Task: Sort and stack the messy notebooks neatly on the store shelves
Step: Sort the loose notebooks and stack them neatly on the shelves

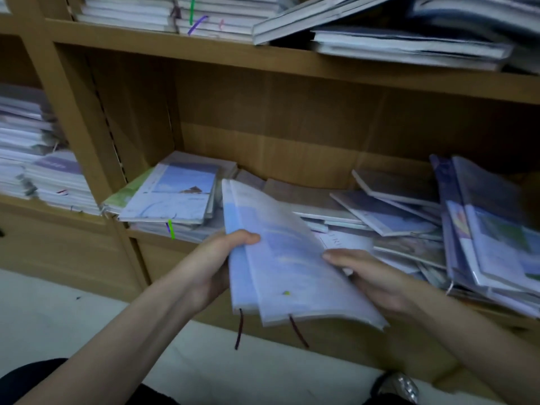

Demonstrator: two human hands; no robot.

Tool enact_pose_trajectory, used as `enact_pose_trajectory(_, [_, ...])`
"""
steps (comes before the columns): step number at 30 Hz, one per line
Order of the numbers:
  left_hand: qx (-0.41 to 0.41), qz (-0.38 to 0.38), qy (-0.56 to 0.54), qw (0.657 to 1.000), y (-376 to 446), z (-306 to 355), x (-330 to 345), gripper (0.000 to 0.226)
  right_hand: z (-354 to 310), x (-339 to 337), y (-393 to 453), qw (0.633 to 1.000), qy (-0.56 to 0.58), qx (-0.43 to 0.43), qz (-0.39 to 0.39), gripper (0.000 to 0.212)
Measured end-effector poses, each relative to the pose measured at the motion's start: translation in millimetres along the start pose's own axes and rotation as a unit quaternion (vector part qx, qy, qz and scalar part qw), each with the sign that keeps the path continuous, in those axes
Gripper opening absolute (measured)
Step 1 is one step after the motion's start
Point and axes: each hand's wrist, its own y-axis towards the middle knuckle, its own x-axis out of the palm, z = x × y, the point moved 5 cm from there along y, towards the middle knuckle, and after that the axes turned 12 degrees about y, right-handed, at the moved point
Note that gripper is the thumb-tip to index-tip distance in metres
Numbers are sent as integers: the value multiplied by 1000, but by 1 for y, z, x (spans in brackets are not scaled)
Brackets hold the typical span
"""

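Observation:
Both my hands hold a small bundle of pale blue notebooks (280,258) in front of the middle shelf, with two dark ribbon markers hanging from its near edge. My left hand (213,264) grips the bundle's left edge, thumb on top. My right hand (368,276) holds the right side, thumb on the cover and fingers hidden beneath. On the shelf's left sits a short neat stack of notebooks (175,197). A messy heap of notebooks (388,211) lies behind and right of the bundle, and more slanted notebooks (491,229) lean at the far right.
The wooden shelf unit (292,83) has a tall open gap above the heap. The shelf above holds white stacks (175,13) and tilted books (380,33). The left bay holds further stacks (35,159). Pale floor lies below the shelf.

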Motion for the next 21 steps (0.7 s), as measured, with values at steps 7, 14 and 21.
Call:
enact_pose_trajectory(7, [18, 71, 63, 995, 57, 24, 2, 23, -75, -21, 1, 989, 67, -103, 80, 53])
enact_pose_trajectory(14, [-49, 50, 69, 995, 87, -27, 1, 20, -29, -9, 49, 995, -28, -51, 80, 46])
enact_pose_trajectory(21, [-6, 97, 107, 990, 109, 11, -12, 42, -56, -8, 50, 987, 2, -126, 99, 36])
